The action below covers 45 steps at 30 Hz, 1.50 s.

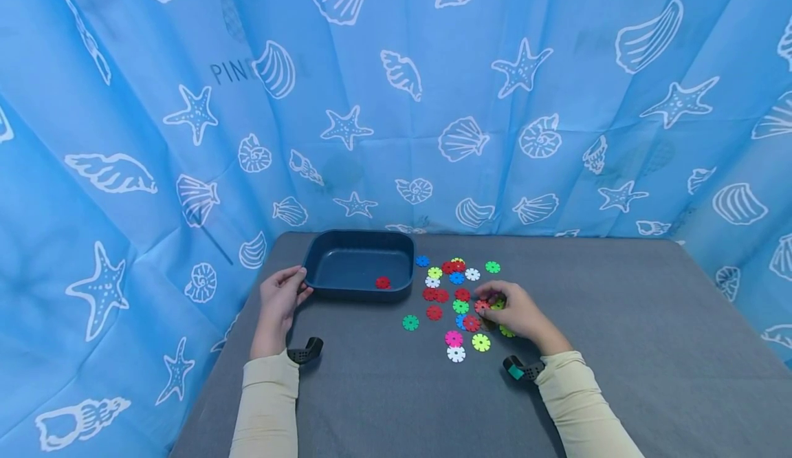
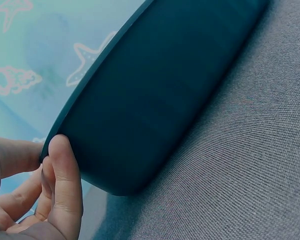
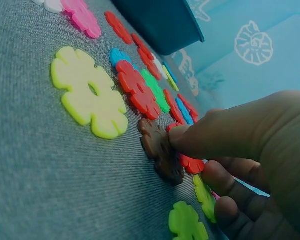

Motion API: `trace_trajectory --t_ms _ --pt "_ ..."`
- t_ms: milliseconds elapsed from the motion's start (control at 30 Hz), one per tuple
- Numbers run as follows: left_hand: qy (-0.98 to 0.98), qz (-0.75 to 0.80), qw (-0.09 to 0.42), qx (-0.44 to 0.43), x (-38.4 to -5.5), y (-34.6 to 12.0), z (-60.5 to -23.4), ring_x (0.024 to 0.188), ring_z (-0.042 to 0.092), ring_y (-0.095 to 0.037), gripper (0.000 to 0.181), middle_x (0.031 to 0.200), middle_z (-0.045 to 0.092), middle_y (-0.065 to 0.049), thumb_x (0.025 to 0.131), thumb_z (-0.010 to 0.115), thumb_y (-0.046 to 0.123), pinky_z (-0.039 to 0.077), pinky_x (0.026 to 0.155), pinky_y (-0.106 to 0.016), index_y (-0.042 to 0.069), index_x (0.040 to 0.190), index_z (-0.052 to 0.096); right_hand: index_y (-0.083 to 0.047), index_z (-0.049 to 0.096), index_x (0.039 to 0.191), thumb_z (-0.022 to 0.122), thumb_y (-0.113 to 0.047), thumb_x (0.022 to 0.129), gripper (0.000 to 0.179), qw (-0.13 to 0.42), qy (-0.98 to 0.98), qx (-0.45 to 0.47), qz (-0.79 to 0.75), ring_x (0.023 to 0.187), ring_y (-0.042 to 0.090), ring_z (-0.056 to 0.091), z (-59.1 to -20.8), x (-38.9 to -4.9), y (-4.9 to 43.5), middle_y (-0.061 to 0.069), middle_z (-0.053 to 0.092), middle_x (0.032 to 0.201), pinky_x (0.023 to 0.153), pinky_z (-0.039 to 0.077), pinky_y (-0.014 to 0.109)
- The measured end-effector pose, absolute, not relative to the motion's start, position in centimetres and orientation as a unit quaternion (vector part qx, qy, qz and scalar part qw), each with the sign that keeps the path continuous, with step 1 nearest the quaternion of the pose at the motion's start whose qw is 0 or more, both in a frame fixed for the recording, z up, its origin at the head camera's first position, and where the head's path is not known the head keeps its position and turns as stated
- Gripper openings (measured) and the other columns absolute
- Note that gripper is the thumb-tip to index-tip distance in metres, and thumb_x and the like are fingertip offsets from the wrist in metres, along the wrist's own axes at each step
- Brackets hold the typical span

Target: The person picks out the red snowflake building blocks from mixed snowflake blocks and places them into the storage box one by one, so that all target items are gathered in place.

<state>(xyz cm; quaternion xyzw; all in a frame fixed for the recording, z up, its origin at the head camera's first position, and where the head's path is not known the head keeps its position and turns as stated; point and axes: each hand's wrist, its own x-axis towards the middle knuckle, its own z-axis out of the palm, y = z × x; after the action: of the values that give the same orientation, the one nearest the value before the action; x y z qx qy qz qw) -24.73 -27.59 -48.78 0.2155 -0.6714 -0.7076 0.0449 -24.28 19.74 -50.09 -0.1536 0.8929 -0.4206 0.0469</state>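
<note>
At the left, my left hand (image 1: 281, 300) grips the near-left corner of a dark blue rectangular bin (image 1: 361, 294), thumb and fingers pinching its rim in the left wrist view. One red notched disc (image 1: 383, 282) lies inside the bin. To the right, my right hand (image 1: 516, 312) is low over scattered flower-shaped plastic discs. Its thumb and fingers pinch a red disc (image 3: 192, 164), which the thumb partly covers in the right wrist view. Right beside that thumb is a brown disc (image 3: 160, 152). Green-yellow discs (image 3: 187, 222) lie under the hand.
Red, blue, white, green, pink and yellow discs spread over the grey cloth between bin and right hand. A green disc (image 1: 410, 322) lies apart near the bin; a white disc (image 1: 456, 354) is nearest the front. A blue shell-print curtain (image 1: 383, 135) hangs behind the table.
</note>
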Motion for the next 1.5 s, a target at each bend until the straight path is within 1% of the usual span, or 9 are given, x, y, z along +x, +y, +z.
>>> trace_trajectory --t_ms 167,367,700,833,933,1067,1300,1500 --pt "-0.672 -0.707 0.045 0.217 -24.67 -27.63 -48.85 0.103 0.061 -0.017 0.046 0.13 0.057 -0.01 0.108 0.064 0.032 0.063 0.088 -0.021 0.005 0.145 0.058 -0.002 0.073 0.123 0.08 -0.005 0.093 0.031 0.041 0.893 -0.154 -0.42 0.1 0.027 0.062 -50.18 -24.23 19.71 0.014 0.069 0.115 0.083 0.055 0.035" --pt "-0.67 -0.708 0.044 0.217 -24.65 -27.62 -48.93 0.104 0.061 -0.018 0.046 0.129 0.057 -0.01 0.108 0.064 0.033 0.063 0.089 -0.021 0.006 0.145 0.058 -0.004 0.074 0.123 0.08 -0.005 0.092 0.031 0.037 0.896 -0.154 -0.415 0.1 0.026 0.061 -50.21 -24.14 19.67 0.013 0.068 0.115 0.083 0.054 0.035" --pt "-0.669 -0.71 0.046 0.213 -24.72 -27.68 -49.07 0.102 0.061 -0.017 0.045 0.127 0.058 -0.009 0.108 0.065 0.032 0.063 0.089 -0.022 0.005 0.144 0.059 -0.005 0.073 0.124 0.08 -0.005 0.093 0.032 0.043 0.892 -0.156 -0.422 0.099 0.025 0.06 -50.39 -24.18 19.57 0.015 0.07 0.122 0.081 0.054 0.035" --pt "-0.669 -0.711 0.048 0.212 -24.76 -27.72 -49.14 0.102 0.061 -0.017 0.045 0.127 0.058 -0.009 0.108 0.065 0.031 0.063 0.088 -0.022 0.005 0.144 0.059 -0.005 0.073 0.124 0.08 -0.006 0.093 0.032 0.048 0.891 -0.157 -0.423 0.097 0.024 0.06 -50.37 -24.25 19.57 0.014 0.071 0.12 0.078 0.054 0.033" --pt "-0.668 -0.712 0.047 0.21 -24.73 -27.71 -49.08 0.103 0.06 -0.018 0.045 0.128 0.057 -0.009 0.108 0.065 0.032 0.063 0.089 -0.022 0.005 0.144 0.059 -0.004 0.073 0.125 0.079 -0.006 0.094 0.031 0.052 0.889 -0.161 -0.426 0.093 0.023 0.06 -50.4 -24.28 19.57 0.013 0.071 0.114 0.074 0.054 0.031" --pt "-0.668 -0.713 0.047 0.21 -24.7 -27.64 -48.93 0.104 0.06 -0.018 0.045 0.128 0.056 -0.009 0.108 0.064 0.033 0.063 0.09 -0.022 0.005 0.144 0.058 -0.004 0.073 0.124 0.077 -0.006 0.096 0.029 0.056 0.886 -0.168 -0.428 0.09 0.022 0.06 -50.46 -24.33 19.57 0.011 0.072 0.108 0.072 0.055 0.031" --pt "-0.668 -0.712 0.049 0.211 -24.68 -27.55 -48.83 0.103 0.06 -0.018 0.045 0.127 0.056 -0.008 0.108 0.063 0.032 0.063 0.088 -0.022 0.005 0.144 0.058 -0.003 0.073 0.123 0.075 -0.006 0.098 0.026 0.059 0.887 -0.167 -0.425 0.089 0.021 0.061 -50.36 -24.21 19.48 0.011 0.073 0.107 0.071 0.054 0.031" --pt "-0.669 -0.711 0.048 0.211 -24.67 -27.53 -48.9 0.103 0.06 -0.018 0.045 0.126 0.057 -0.008 0.108 0.063 0.031 0.063 0.088 -0.022 0.005 0.144 0.058 -0.003 0.074 0.119 0.073 -0.006 0.099 0.02 0.063 0.889 -0.16 -0.423 0.089 0.02 0.063 -50.17 -24.14 19.42 0.009 0.073 0.105 0.074 0.056 0.032"
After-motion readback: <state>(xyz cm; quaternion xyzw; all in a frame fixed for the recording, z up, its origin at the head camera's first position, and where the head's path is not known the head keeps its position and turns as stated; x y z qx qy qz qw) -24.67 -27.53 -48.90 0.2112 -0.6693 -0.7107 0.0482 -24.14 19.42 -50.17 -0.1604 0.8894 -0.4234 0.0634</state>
